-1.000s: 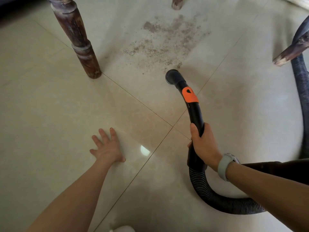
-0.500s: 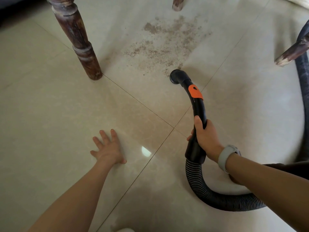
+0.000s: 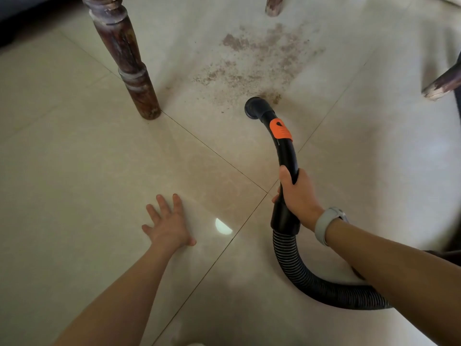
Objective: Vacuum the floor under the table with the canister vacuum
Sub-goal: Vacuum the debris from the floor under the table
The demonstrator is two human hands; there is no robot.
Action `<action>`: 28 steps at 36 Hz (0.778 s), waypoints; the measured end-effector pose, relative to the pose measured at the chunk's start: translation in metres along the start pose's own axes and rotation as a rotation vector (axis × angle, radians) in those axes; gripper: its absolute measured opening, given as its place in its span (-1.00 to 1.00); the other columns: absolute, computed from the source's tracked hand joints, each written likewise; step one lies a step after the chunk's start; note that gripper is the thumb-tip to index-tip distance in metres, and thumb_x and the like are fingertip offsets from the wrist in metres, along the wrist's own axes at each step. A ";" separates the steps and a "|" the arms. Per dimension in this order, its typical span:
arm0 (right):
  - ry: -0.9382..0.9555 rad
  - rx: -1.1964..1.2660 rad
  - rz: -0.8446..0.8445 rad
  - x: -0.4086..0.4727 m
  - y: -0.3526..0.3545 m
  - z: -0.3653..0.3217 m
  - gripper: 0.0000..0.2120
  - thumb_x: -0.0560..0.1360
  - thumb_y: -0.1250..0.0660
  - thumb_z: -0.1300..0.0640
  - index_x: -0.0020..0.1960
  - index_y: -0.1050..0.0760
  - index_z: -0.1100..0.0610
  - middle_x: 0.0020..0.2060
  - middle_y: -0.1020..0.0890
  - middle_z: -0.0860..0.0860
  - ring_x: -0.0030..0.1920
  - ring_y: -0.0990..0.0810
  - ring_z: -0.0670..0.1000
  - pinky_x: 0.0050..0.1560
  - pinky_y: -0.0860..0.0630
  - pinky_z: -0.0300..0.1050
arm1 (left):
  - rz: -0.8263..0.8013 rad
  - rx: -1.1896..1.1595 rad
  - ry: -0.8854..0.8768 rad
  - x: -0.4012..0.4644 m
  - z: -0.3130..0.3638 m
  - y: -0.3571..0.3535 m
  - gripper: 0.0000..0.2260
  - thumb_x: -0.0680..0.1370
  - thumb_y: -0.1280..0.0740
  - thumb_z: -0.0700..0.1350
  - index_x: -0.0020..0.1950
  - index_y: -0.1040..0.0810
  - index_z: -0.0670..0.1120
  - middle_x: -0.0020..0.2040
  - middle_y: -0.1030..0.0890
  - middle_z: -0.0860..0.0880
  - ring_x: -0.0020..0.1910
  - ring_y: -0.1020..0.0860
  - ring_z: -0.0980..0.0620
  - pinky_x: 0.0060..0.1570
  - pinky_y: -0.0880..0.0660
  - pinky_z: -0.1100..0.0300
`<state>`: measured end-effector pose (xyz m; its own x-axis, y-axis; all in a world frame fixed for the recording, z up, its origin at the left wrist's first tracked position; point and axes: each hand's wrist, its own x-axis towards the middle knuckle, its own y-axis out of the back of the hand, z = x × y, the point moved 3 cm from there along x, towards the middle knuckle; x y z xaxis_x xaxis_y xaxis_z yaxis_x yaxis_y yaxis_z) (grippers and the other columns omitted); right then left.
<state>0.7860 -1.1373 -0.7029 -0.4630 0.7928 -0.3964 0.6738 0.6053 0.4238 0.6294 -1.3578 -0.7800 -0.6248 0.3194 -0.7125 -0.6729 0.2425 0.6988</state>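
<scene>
While the nozzle (image 3: 254,107) is only reaching the near edge of the dirt (image 3: 259,62), most of the vacuuming is looking undone.
Right grip (image 3: 298,196) is wrapping tight round the smooth curved black wand (image 3: 287,156); ribbed hose (image 3: 299,278) is trailing behind it. Left grip (image 3: 169,227) is lying spread flat on glossy tile floor (image 3: 74,158). Gritty brown dirt is lying beyond the right grip, between turned wooden legs (image 3: 124,58).

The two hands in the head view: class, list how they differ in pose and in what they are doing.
The left hand lies flat on the tiled floor with fingers spread; the right hand curls round the black vacuum handle. The left hand holds nothing; the right hand aims the nozzle at the dirt. Only the right wrist wears a grey watch. Both arms are bare.
</scene>
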 end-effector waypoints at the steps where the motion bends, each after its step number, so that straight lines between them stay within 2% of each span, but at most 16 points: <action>1: 0.006 -0.004 0.004 0.001 -0.003 -0.001 -0.76 0.61 -0.15 -0.06 0.05 -0.34 0.13 -0.30 -0.51 0.07 -0.40 -0.60 0.02 -0.35 -0.55 -0.12 | 0.002 0.001 0.002 0.000 0.000 0.000 0.15 0.34 -0.54 0.05 0.52 0.35 0.04 0.50 0.42 -0.12 0.49 0.32 -0.27 0.39 -0.07 -0.31; 7: 0.050 -0.064 -0.004 0.011 -0.015 -0.012 -0.70 0.61 -0.14 -0.06 0.12 -0.32 0.18 -0.26 -0.50 0.08 -0.36 -0.57 0.06 -0.38 -0.54 -0.14 | 0.012 0.014 0.000 -0.001 -0.002 0.000 0.15 0.33 -0.53 0.10 0.52 0.35 0.06 0.50 0.42 -0.11 0.49 0.32 -0.26 0.39 -0.07 -0.29; 10: 0.060 -0.079 -0.031 0.017 -0.018 -0.015 -0.71 0.62 -0.13 -0.05 0.14 -0.30 0.17 -0.26 -0.49 0.07 -0.39 -0.55 0.02 -0.41 -0.49 -0.20 | 0.019 0.011 -0.018 -0.002 -0.005 0.000 0.15 0.33 -0.53 0.13 0.52 0.35 0.08 0.50 0.42 -0.09 0.49 0.33 -0.24 0.40 -0.04 -0.28; 12: 0.068 -0.090 -0.043 0.022 -0.020 -0.018 -0.68 0.61 -0.13 -0.06 0.16 -0.30 0.19 -0.26 -0.49 0.07 -0.38 -0.57 0.04 -0.36 -0.54 -0.11 | 0.030 0.009 -0.037 -0.002 -0.009 -0.001 0.15 0.31 -0.52 0.16 0.52 0.35 0.10 0.51 0.41 -0.07 0.49 0.33 -0.22 0.40 -0.02 -0.27; 15: 0.079 -0.116 -0.048 0.029 -0.023 -0.022 -0.67 0.60 -0.15 -0.09 0.13 -0.32 0.18 -0.26 -0.51 0.10 -0.28 -0.62 0.16 -0.18 -0.62 0.13 | 0.041 -0.003 -0.062 -0.002 -0.013 -0.002 0.14 0.31 -0.51 0.18 0.52 0.34 0.12 0.51 0.41 -0.05 0.49 0.34 -0.21 0.40 0.02 -0.27; 17: 0.081 -0.147 -0.055 0.030 -0.026 -0.025 -0.68 0.59 -0.15 -0.12 0.09 -0.32 0.15 -0.24 -0.53 0.11 -0.23 -0.64 0.21 -0.14 -0.62 0.17 | 0.044 -0.003 -0.071 -0.003 -0.014 -0.002 0.13 0.31 -0.51 0.18 0.52 0.33 0.12 0.51 0.41 -0.05 0.49 0.34 -0.21 0.40 0.03 -0.28; 21: 0.069 -0.124 -0.107 0.031 -0.034 -0.033 -0.70 0.60 -0.12 -0.10 0.09 -0.31 0.14 -0.24 -0.54 0.10 -0.35 -0.61 0.05 -0.23 -0.61 0.01 | 0.039 -0.011 -0.071 -0.003 -0.013 -0.002 0.13 0.32 -0.51 0.17 0.52 0.34 0.12 0.51 0.42 -0.05 0.49 0.34 -0.22 0.41 0.05 -0.29; 28: 0.076 -0.137 -0.119 0.022 -0.030 -0.036 -0.69 0.60 -0.13 -0.10 0.12 -0.31 0.15 -0.24 -0.54 0.10 -0.35 -0.61 0.06 -0.30 -0.55 -0.07 | 0.038 -0.020 -0.070 -0.004 -0.013 -0.001 0.13 0.32 -0.50 0.18 0.52 0.34 0.13 0.51 0.42 -0.04 0.49 0.34 -0.20 0.42 0.06 -0.28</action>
<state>0.7350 -1.1358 -0.6950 -0.5806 0.7148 -0.3898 0.5293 0.6952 0.4864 0.6270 -1.3713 -0.7789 -0.6209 0.3916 -0.6791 -0.6580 0.2105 0.7230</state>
